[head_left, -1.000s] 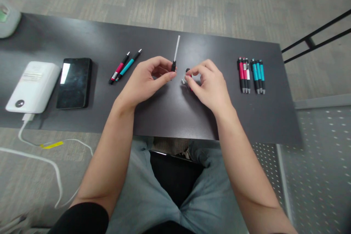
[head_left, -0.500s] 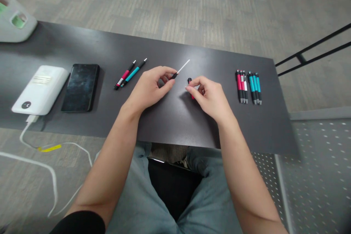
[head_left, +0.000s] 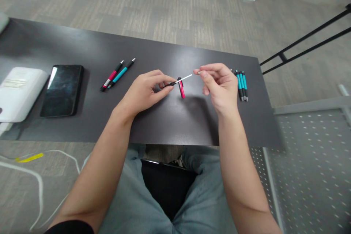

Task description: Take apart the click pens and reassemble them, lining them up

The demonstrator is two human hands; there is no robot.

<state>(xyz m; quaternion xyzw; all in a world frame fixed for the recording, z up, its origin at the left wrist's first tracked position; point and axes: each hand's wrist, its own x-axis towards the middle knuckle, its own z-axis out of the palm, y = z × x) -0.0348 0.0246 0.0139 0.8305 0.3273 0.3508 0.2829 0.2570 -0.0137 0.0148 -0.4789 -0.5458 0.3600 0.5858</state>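
Between thumb and fingers, my left hand [head_left: 149,91] holds a black pen part with a thin white refill [head_left: 184,78] sticking out to the right. My right hand [head_left: 216,80] pinches a tiny pale piece [head_left: 199,72] just beyond the refill's tip, too small to make out. Below the refill, a red pen barrel [head_left: 181,88] with a black clip end lies on the dark table [head_left: 164,128]. Left of my left hand lie a red-and-black pen [head_left: 112,75] and a blue-and-black pen [head_left: 121,73], side by side.
Several blue pens [head_left: 241,85] lie in a row behind my right hand. A black phone [head_left: 62,90] and a white power bank [head_left: 20,93] with a cable are at the left. Black metal bars [head_left: 282,57] stand off the table's right end.
My right hand has lifted up and right, uncovering the red barrel and now hiding the row of red pens. The refill in my left hand points more to the right. The camera view has shifted right.
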